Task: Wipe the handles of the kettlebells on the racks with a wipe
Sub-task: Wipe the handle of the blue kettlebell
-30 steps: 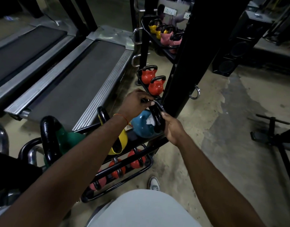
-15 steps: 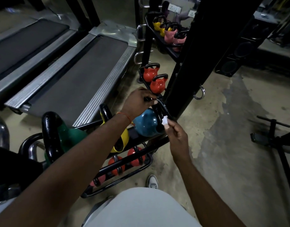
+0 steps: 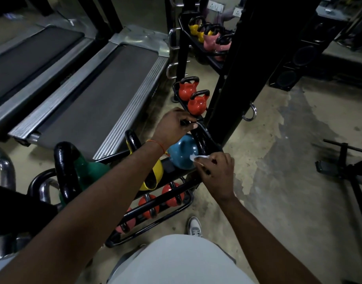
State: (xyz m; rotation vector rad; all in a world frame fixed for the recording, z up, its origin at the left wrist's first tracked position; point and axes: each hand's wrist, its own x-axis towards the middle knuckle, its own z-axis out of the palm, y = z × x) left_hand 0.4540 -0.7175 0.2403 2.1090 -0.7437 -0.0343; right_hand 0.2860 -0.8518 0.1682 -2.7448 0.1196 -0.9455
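A blue kettlebell (image 3: 181, 155) lies tilted on the upper shelf of the near black rack (image 3: 155, 210). My left hand (image 3: 175, 125) grips the top of its black handle (image 3: 199, 140). My right hand (image 3: 216, 171) pinches a small white wipe (image 3: 197, 157) and holds it against the lower end of that handle, by the blue body. A yellow kettlebell (image 3: 153, 177) and a green kettlebell (image 3: 88, 171) sit to the left on the same shelf. Several red kettlebells (image 3: 170, 193) fill the shelf below.
A second rack (image 3: 208, 56) stands farther back, with two red kettlebells (image 3: 191, 97) low and yellow and pink ones higher. A thick black post (image 3: 245, 58) rises right beside the rack. Treadmills (image 3: 98, 95) lie to the left, a speaker (image 3: 294, 64) and a floor stand (image 3: 348, 167) to the right.
My right hand has come out from the handle's side and now pinches the wipe low on the handle near the blue body. My left hand keeps its grip on the handle's top.
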